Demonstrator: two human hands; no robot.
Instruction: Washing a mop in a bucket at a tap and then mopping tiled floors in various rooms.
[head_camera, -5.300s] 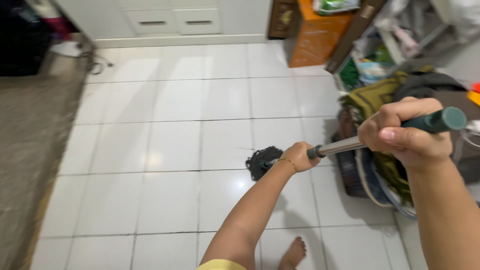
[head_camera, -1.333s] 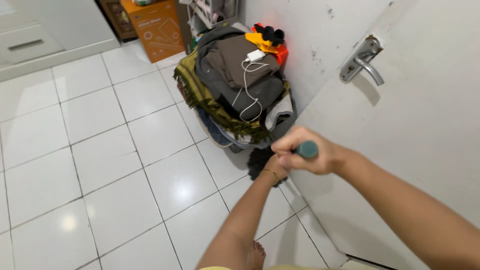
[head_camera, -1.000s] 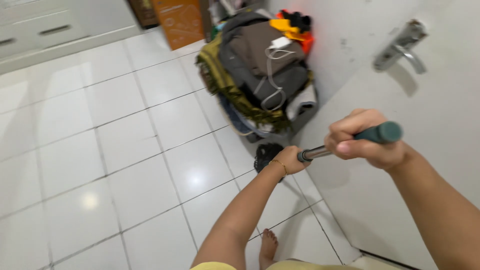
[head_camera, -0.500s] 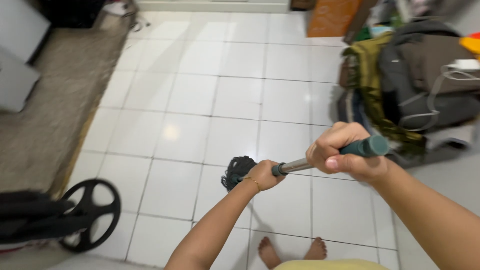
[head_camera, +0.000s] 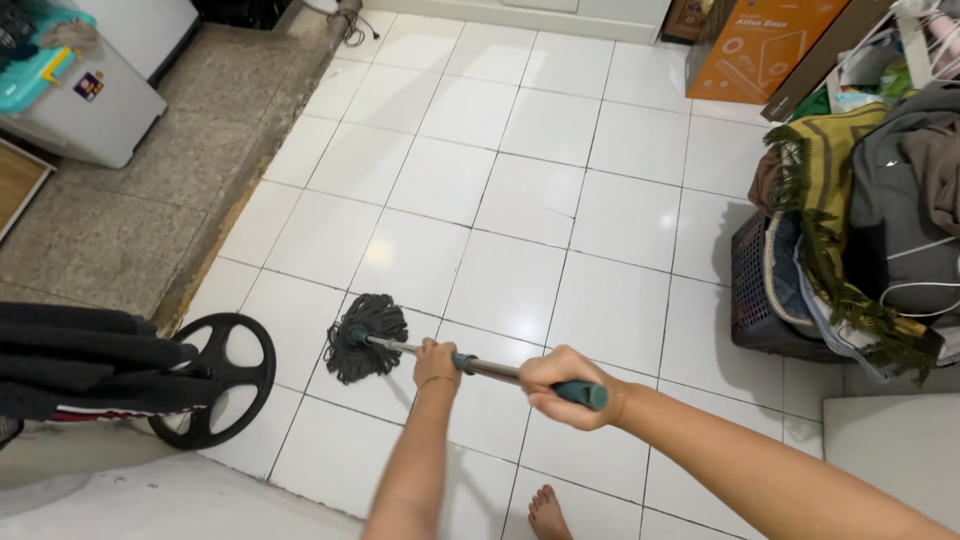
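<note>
One mop (head_camera: 368, 335), two hands on it. The right hand (head_camera: 565, 385) is closed around the green grip at the top end of the handle, fingers wrapped, the end cap sticking out past the knuckles. The left hand (head_camera: 437, 362) is closed around the metal shaft lower down, just short of a green collar that sits between the two hands. One thin bracelet shows at the left wrist.

The handle runs from the right hand down and away to the left. The dark string mop head lies flat on the white tile floor (head_camera: 520, 200), just beyond the left hand, spread out in a rough round shape.

One bare foot (head_camera: 550, 513) shows at the bottom edge, below the right hand and on the tiles.

Left of the mop head, near but not touching, stands one black wheel (head_camera: 215, 380) with spokes, fixed to a dark folded frame that runs off the left edge. Beyond it, farther from the left hand, a strip of rough grey floor carries one grey box (head_camera: 95, 100) with a teal thing on top.

Well to the right of the right hand: one dark basket (head_camera: 760, 300) heaped with clothes, one olive fringed cloth (head_camera: 825, 200) hanging over its side, and one white cord across the grey cloth on top. One orange carton (head_camera: 765, 45) stands behind the heap, far from both hands.
</note>
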